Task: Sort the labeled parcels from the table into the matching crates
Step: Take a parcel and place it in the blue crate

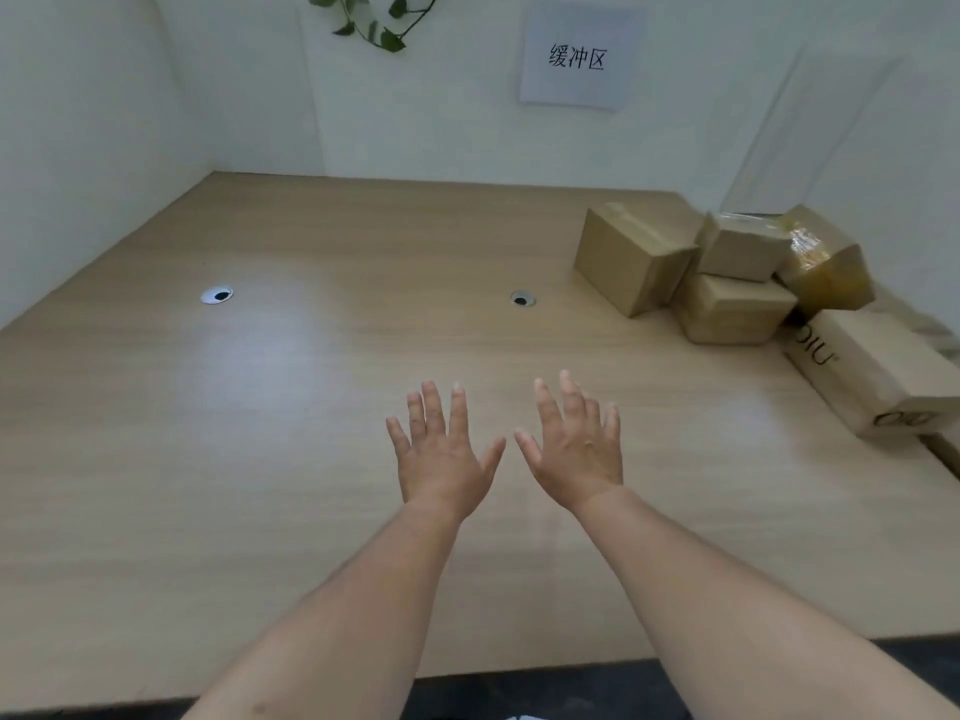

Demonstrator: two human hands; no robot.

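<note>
Head view.
A: What do the hands show?
B: The left hand (441, 454) and the right hand (576, 449) hover side by side above the pale wood-grain table (260, 459). Both are palms down with fingers straight and spread, holding nothing and touching no parcel.
A: And the goods?
B: The brown cardboard parcels (727, 283) are heaped at the table's far right, well apart from both hands. A large plain box (628, 262) stands nearest. A small box (737, 249) rests on a flat box (732, 311), a tilted tape-wrapped box (826, 267) leans beside them, and a long printed carton (878, 371) lies at the right edge.
A: Which step is in hand?
B: Probably the reach for a first parcel. I would lift the small box off the top with both hands, then turn it to find its label, since no label faces us.
A: What stands in the way?
B: The heap itself, since leaning boxes may topple if a lower one is pulled. A round metal cable grommet (217, 295) and a second grommet (522, 298) are set into the table. A white paper sign (576, 57) and a green leafy vine (374, 18) hang on the wall. No crates are in view.
</note>
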